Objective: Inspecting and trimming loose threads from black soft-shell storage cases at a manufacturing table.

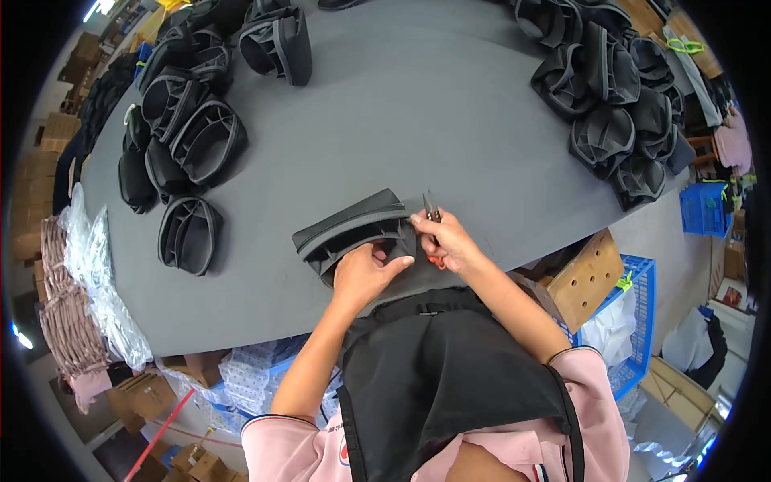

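A black zippered case [351, 215] stands tilted on the grey table in front of me, its mouth facing me and inner dividers partly showing. My left hand [363, 275] grips it at the opening, fingers curled inside and thumb stretched along the near side. At the case's right end, my right hand [450, 241] holds a pair of small scissors [432, 210], blades pointing away from me and an orange handle part showing below the palm. That hand's thumb and index finger meet near the zipper's end; whether they pinch it or a thread, I cannot make out.
Similar black cases pile up at the left [207, 140] and far right [606, 132] of the grey table [385, 112]. One case [277, 46] stands at the back, another [189, 234] nearer left. Below the right edge are a wooden box [585, 273] and a blue crate [638, 321].
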Motion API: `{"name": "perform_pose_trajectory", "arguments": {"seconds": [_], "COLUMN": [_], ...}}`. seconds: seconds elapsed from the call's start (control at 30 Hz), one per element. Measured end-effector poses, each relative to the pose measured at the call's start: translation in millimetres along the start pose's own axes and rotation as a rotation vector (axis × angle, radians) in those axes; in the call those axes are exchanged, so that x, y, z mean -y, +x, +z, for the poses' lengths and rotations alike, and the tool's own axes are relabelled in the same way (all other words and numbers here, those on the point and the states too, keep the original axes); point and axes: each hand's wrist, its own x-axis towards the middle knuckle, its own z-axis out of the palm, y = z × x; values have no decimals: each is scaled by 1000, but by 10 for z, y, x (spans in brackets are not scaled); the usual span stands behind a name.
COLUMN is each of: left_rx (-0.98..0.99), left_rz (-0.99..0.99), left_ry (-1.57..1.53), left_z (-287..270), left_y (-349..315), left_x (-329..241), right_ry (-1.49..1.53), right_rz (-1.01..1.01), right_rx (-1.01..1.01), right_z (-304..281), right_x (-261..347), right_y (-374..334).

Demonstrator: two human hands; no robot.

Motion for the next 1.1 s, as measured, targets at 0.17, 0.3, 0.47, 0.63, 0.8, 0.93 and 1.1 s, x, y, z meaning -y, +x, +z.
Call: {"name": "perform_pose_trajectory", "arguments": {"seconds": [0.17,0.3,0.47,0.63,0.8,0.93,1.1], "left_rx": [-184,-289,-110,-242,-185,-151,-122], "left_rz": [68,149,197,68,78,65,134], "left_ry": [353,154,-378,-419,-145,110,148], "left_z": [86,-34,-215,-28,-100,5,90], "left_y": [-41,-216,-232,-178,-310,-340,-435], "left_x": [-80,-40,-38,73,-303,-301,-238], "right_ry": [58,129,71,-70,-342,-685,-634], "right_rz": [7,-76,-114,-138,-268,-373,-68], "right_rx": [-23,159,224,144,-38,-115,-116], "right_z": [243,464,522,536,409,378,302], "right_x": [-82,136,193,231,355,356,254], "right_y": [-66,-447,-580,-688,-646,-659,-672]}}
